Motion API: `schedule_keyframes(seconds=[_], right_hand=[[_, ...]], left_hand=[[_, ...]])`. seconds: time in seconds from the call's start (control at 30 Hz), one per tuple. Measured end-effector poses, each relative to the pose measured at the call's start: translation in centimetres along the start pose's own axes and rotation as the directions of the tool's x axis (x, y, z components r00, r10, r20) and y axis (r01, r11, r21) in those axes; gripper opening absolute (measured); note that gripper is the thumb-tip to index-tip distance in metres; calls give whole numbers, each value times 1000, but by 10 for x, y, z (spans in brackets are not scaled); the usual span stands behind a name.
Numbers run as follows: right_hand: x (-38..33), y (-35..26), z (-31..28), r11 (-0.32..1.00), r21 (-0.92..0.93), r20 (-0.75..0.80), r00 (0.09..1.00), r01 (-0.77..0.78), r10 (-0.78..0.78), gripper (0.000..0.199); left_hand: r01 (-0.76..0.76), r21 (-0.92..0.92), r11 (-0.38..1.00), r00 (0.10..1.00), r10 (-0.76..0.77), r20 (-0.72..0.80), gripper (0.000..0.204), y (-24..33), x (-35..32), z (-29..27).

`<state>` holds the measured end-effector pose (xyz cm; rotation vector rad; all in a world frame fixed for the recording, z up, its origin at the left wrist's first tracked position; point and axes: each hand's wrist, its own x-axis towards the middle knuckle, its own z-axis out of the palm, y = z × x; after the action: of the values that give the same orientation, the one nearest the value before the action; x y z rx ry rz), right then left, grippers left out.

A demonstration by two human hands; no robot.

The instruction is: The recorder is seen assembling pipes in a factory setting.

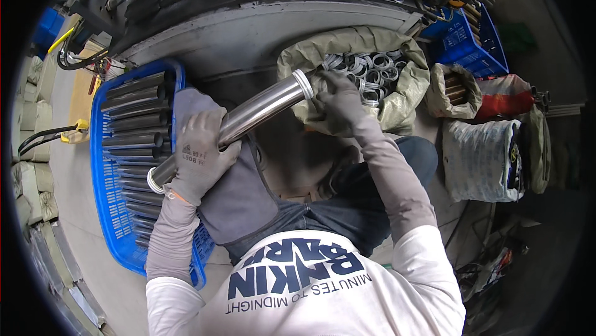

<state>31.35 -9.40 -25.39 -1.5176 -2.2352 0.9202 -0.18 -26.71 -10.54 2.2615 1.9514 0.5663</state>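
A shiny metal tube (pixel 264 107) lies slanted across my lap, its far end up to the right. My left hand (pixel 203 150), in a grey glove, is wrapped round its lower half. Pale ribbed rings sit on both ends: an upper ring (pixel 303 85) and a lower ring (pixel 153 181). Close beside the upper ring is my gloved right hand (pixel 340 101), fingers apart and pointing toward the tube's end; whether they touch it I cannot tell. Behind that hand an open woven sack (pixel 298 57) holds many loose metal rings (pixel 372 72). A grey cloth (pixel 239 202) covers my left thigh.
On my left stands a blue plastic basket (pixel 102 212) with several dark tubes (pixel 133 143). A machine bench (pixel 248 32) runs along the far side. To the right are a blue crate (pixel 456 47), a smaller sack of tubes (pixel 437 94) and a white woven bag (pixel 481 159).
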Motion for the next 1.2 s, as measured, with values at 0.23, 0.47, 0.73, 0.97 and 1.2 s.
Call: schedule_keyframes(seconds=[0.23,0.47,0.73,0.97,1.2], right_hand=[[-55,-33,-69,-279,959,-90,983,43,-158,60],[-65,-14,-62,-227,973,23,999,-29,-30,50],[-80,-13,-84,6,999,31,998,-32,62,58],[-71,-8,-73,125,992,-5,997,-5,76,72],[-63,-4,-73,199,980,-34,989,5,144,65]], left_hand=[[-27,-7,1000,999,27,-29,58,3,3,-1],[-9,-12,1000,999,9,41,59,9,11,-9],[-242,245,939,966,257,-31,73,5,100,-42],[-78,528,846,929,254,-270,70,-11,282,-49],[64,536,842,941,128,-313,57,-38,389,-29]])
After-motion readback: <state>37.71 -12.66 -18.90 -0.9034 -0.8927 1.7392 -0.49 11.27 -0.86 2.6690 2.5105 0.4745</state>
